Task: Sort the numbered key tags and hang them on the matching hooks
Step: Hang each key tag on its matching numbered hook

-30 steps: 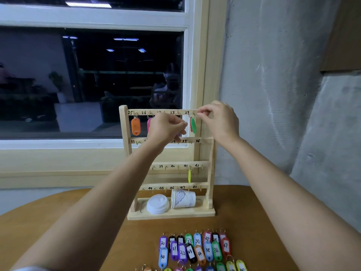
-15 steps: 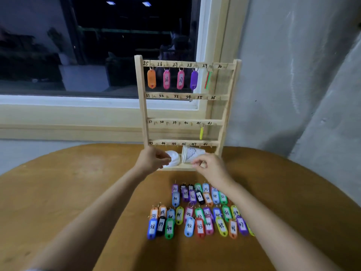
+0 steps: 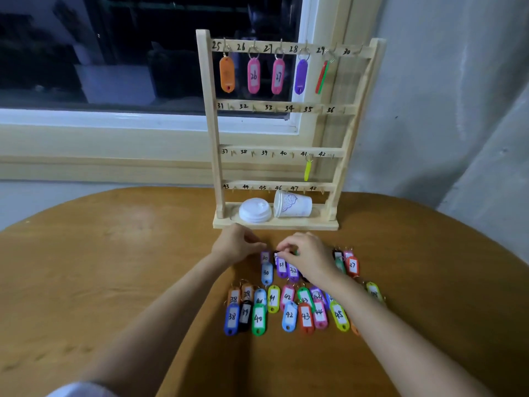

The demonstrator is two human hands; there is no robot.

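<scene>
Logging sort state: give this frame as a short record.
rack: wooden rack, hooks numbered 25 to 48, on round table
top row: orange tag on 25, pink 26 tag, pink 27 tag, purple tag on 28, red and green tags on 29; hook 30 bare
other rows: only yellow tag, on 41
base: white lid, paper cup on its side
loose: key tags in rows before rack
left hand: fingers curled beside purple 30 tag; grip unclear
right hand: fingers curled above purple 31 tag; grip unclear
</scene>
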